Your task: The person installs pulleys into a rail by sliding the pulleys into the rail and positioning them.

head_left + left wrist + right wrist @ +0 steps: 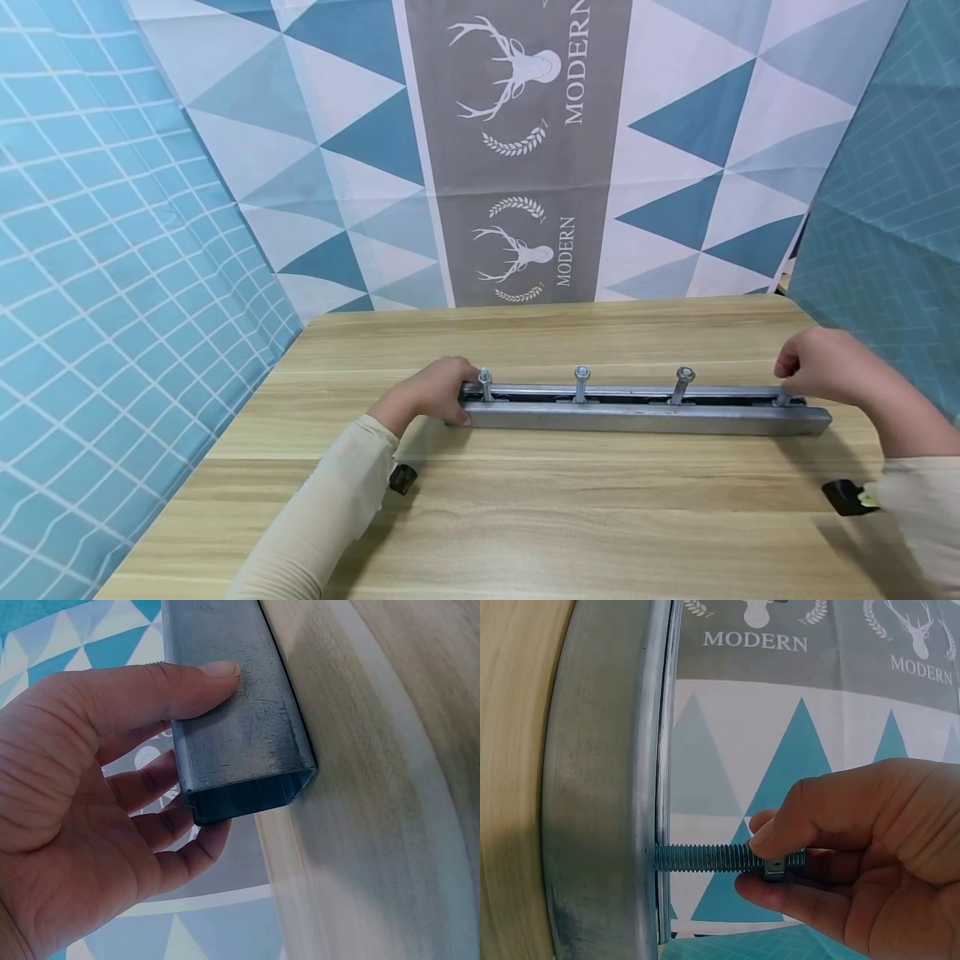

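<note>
A grey metal strut channel (645, 419) lies lengthwise across the wooden table, its slot facing up. My left hand (438, 390) grips its left end; in the left wrist view the thumb (202, 686) presses one side wall while the fingers reach round the other. Three threaded bolts stand up from the slot: a left one (485, 385), a middle one (581, 385) and a slightly tilted one (682, 385), each with a nut near its top. At the right end, my right hand (832, 367) pinches a nut (775, 868) on another threaded bolt (705, 858).
The wood-grain table (525, 517) extends in front of and behind the channel. A patterned cloth (525, 167) hangs behind it, with a blue checked cloth (97, 250) at left and a teal cloth (892, 275) at right. Dark wrist gear (847, 497) shows by the right sleeve.
</note>
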`<control>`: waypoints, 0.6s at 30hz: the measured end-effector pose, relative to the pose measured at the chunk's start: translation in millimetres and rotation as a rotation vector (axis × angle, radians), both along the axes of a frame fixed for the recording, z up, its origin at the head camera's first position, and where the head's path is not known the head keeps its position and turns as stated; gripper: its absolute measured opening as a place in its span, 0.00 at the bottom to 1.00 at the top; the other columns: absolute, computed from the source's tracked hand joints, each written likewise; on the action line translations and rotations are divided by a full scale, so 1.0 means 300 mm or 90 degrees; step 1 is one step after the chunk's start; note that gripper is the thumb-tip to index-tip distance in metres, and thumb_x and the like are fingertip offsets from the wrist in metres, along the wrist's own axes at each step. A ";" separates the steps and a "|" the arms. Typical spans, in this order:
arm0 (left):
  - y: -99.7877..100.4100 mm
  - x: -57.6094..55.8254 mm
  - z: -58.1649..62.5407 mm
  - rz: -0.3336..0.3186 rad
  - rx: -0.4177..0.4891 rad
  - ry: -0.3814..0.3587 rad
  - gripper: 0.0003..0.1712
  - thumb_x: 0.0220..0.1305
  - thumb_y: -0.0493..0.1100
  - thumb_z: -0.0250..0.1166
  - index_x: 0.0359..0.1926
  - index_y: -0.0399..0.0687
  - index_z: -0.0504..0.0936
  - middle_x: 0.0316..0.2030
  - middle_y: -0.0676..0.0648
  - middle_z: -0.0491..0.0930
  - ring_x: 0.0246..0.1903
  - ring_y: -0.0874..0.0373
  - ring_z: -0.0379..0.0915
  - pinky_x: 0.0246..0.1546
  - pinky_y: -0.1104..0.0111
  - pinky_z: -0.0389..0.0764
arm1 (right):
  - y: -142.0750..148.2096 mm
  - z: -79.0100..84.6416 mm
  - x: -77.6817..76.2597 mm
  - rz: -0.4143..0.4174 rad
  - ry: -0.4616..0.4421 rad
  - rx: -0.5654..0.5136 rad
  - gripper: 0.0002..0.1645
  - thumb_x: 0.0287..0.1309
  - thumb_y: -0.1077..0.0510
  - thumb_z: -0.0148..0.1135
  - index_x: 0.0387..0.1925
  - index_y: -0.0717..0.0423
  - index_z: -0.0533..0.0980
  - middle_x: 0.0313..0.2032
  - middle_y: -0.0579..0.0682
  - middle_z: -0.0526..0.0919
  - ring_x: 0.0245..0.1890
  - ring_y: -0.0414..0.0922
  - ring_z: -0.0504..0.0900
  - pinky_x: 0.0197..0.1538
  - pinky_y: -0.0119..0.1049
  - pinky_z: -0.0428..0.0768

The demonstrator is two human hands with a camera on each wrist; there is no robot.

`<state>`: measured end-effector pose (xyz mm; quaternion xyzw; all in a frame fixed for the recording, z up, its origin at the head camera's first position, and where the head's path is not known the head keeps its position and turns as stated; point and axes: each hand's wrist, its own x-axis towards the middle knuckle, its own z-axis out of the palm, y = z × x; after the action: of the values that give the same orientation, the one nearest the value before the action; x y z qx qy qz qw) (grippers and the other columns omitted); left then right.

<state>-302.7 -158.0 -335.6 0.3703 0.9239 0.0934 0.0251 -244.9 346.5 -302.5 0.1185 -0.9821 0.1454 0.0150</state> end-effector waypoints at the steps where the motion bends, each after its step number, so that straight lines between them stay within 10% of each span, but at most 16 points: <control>1: 0.000 0.000 0.000 0.002 0.000 -0.001 0.21 0.35 0.36 0.79 0.35 0.43 0.81 0.32 0.51 0.76 0.31 0.58 0.68 0.35 0.64 0.73 | -0.001 0.000 -0.001 0.002 0.001 0.000 0.02 0.42 0.69 0.64 0.22 0.61 0.78 0.21 0.46 0.74 0.22 0.45 0.68 0.26 0.40 0.69; 18: -0.002 0.007 0.002 -0.002 0.004 -0.003 0.22 0.39 0.37 0.79 0.38 0.41 0.81 0.34 0.49 0.78 0.34 0.57 0.70 0.38 0.63 0.74 | -0.011 -0.001 -0.003 0.009 -0.005 -0.005 0.02 0.44 0.68 0.64 0.25 0.63 0.80 0.22 0.46 0.76 0.22 0.45 0.70 0.26 0.40 0.71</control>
<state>-300.6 -158.6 -334.9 0.3714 0.9230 0.0969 0.0262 -245.6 343.2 -302.7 0.1245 -0.9808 0.1498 0.0105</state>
